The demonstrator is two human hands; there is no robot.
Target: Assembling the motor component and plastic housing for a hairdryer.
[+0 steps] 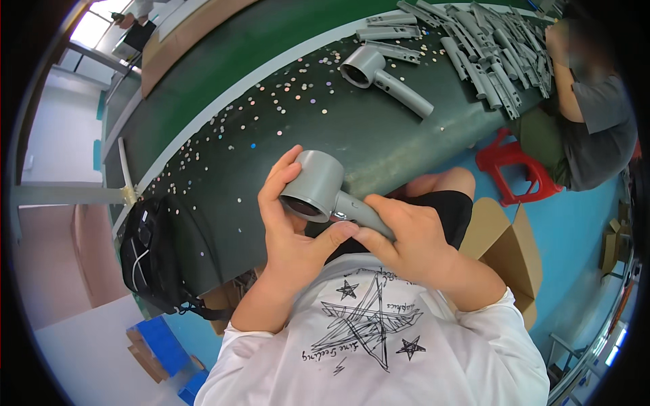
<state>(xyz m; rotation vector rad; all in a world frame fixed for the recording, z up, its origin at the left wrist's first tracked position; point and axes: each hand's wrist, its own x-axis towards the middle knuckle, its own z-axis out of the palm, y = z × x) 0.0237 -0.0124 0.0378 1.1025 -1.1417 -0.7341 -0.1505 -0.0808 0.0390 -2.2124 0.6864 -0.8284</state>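
Observation:
A grey hair dryer housing (318, 178) is held between my two hands, just over the near edge of the table and my lap. My left hand (288, 216) wraps round its wide round head, the thumb reaching toward the joint with the handle. Around the handle closes my right hand (405, 233), its thumb close to the left thumb. Some small shiny part shows at the joint, too small to name. Farther back on the table lies a second grey hair dryer housing (365, 68), its handle pointing right and toward me.
A heap of grey handle shells (484, 51) covers the far right of the dark green table (284, 152). Small round discs lie scattered at left. A black bag (152, 250) sits at the left edge. At right are a seated person (599, 128), a red stool (504, 159) and an open cardboard box (508, 250).

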